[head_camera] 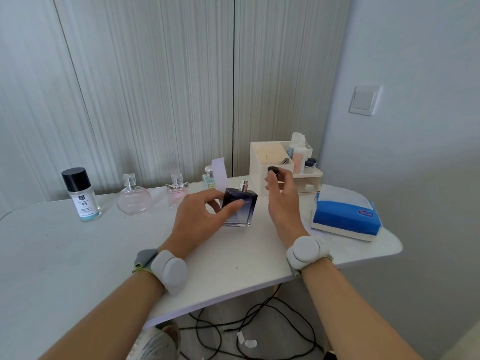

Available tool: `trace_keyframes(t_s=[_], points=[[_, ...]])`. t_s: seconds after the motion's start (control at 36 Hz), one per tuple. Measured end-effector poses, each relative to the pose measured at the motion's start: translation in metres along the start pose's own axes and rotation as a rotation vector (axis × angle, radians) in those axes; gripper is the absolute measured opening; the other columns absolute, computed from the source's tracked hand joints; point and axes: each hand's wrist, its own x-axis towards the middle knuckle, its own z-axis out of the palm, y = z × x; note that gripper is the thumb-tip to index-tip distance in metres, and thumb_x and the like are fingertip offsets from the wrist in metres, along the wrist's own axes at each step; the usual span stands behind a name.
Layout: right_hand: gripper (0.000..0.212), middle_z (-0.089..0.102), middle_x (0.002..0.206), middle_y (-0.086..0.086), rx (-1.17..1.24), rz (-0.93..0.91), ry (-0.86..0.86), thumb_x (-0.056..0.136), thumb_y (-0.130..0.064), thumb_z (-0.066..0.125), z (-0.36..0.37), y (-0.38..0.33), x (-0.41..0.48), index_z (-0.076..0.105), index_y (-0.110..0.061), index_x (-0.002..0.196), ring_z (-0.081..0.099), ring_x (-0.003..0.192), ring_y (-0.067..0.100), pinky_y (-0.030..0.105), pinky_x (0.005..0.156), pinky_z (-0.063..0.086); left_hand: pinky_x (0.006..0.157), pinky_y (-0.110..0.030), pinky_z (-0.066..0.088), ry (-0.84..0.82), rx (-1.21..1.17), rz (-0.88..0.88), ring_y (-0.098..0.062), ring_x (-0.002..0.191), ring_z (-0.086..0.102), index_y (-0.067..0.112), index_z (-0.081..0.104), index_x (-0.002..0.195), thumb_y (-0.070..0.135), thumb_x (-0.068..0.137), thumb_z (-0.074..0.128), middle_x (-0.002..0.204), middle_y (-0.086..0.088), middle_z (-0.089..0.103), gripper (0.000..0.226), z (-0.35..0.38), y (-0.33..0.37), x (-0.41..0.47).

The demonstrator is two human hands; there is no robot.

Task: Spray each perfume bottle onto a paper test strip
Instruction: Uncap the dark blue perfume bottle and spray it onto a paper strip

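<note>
meanwhile, left hand (205, 216) fingers clamp a dark perfume bottle (240, 210) and paper strip (219, 175) (upright); right hand (281, 196) fingers pinch its black cap (273, 170) just above.

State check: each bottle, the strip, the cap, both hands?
dark perfume bottle: upright, uncapped, sprayer exposed
black cap: off, in right hand
left hand: gripping dark bottle and paper strip
round pink bottle: capped
square pink bottle: capped
black-capped bottle: capped

A pale ribbed wardrobe front (155, 87) fills the upper left; a plain bluish-white wall (415, 152) at right carries a white light switch (364, 100). Black cables (254, 326) lie on the floor below the white tabletop (78, 255).
</note>
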Motion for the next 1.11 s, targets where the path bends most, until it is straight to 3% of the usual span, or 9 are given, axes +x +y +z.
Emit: trace_keyframes(t_s=[0.08,0.28,0.39,0.53,0.64,0.72,0.89,1.0,1.11], points=[[0.027,0.069,0.118,-0.001,-0.148,-0.02,-0.048,0.107,-0.035,0.057,-0.004,0.004,0.006,0.06,-0.018,0.128,0.063,0.105,0.014,0.016,0.083,0.045,0.061,-0.012,0.034,0.04,-0.009,-0.028,0.001,0.063,0.059,0.031,0.082,0.093,0.073,0.085,0.073,0.07,0.022,0.07,0.044,-0.001,0.004,0.0],[0.022,0.074,0.101,0.001,-0.499,0.009,-0.273,0.097,-0.035,0.069,-0.002,0.015,0.004,0.057,-0.021,0.109,0.066,0.093,0.023,0.036,0.082,0.049,0.061,-0.018,0.035,0.062,-0.011,-0.054,0.004,0.057,0.055,0.03,0.083,0.093,0.054,0.088,0.079,0.069,0.035,0.066,0.024,-0.003,0.011,0.001],[0.017,0.07,0.111,-0.002,-0.706,-0.04,-0.356,0.095,-0.039,0.064,0.0,0.013,0.001,0.062,-0.026,0.106,0.059,0.106,0.026,0.044,0.096,0.045,0.059,-0.01,0.033,0.072,0.01,-0.035,0.004,0.058,0.055,0.028,0.084,0.097,0.054,0.089,0.079,0.066,0.026,0.066,0.028,-0.004,0.012,0.0],[0.027,0.064,0.124,0.0,-0.799,-0.086,-0.354,0.096,-0.042,0.065,0.002,0.013,0.0,0.068,-0.025,0.117,0.052,0.12,0.026,0.041,0.096,0.037,0.06,-0.012,0.034,0.075,0.013,-0.021,0.003,0.06,0.055,0.028,0.084,0.101,0.057,0.09,0.077,0.072,0.019,0.069,0.032,-0.006,0.011,0.001],[0.035,0.063,0.124,-0.005,-0.69,-0.083,-0.306,0.096,-0.045,0.068,0.003,0.016,0.0,0.065,-0.027,0.126,0.053,0.118,0.02,0.04,0.094,0.039,0.061,-0.015,0.035,0.103,-0.006,-0.033,0.002,0.06,0.055,0.027,0.085,0.102,0.058,0.089,0.076,0.074,0.016,0.07,0.035,-0.006,0.009,0.002],[0.024,0.065,0.114,-0.007,-0.504,-0.151,-0.206,0.103,-0.04,0.062,0.004,0.014,0.001,0.069,-0.026,0.12,0.056,0.108,0.017,0.043,0.094,0.047,0.062,-0.016,0.035,0.128,-0.005,-0.039,0.001,0.062,0.056,0.027,0.084,0.1,0.057,0.089,0.077,0.074,0.016,0.07,0.033,-0.007,0.009,0.002],[0.014,0.073,0.096,-0.01,-0.311,-0.367,-0.059,0.098,-0.032,0.072,0.001,0.003,-0.001,0.081,-0.022,0.101,0.06,0.087,0.013,0.018,0.075,0.042,0.061,-0.012,0.032,0.175,0.0,-0.032,0.002,0.06,0.055,0.028,0.084,0.099,0.057,0.088,0.079,0.073,0.018,0.069,0.032,-0.007,0.012,0.003],[0.029,0.072,0.088,-0.004,-0.023,-0.183,-0.061,0.098,-0.043,0.07,0.003,-0.011,-0.01,0.074,-0.015,0.092,0.064,0.084,0.013,0.023,0.074,0.05,0.061,-0.022,0.035,0.223,-0.017,-0.031,0.0,0.059,0.053,0.031,0.082,0.098,0.068,0.086,0.073,0.075,0.011,0.071,0.04,-0.008,0.007,0.004],[0.043,0.072,0.113,-0.001,0.238,0.088,-0.202,0.103,-0.057,0.048,0.013,-0.02,-0.015,0.06,-0.016,0.111,0.066,0.103,0.015,0.037,0.085,0.054,0.064,-0.021,0.036,0.237,-0.004,0.008,-0.002,0.066,0.054,0.028,0.082,0.104,0.068,0.087,0.072,0.081,0.012,0.071,0.044,-0.009,0.006,0.005]])
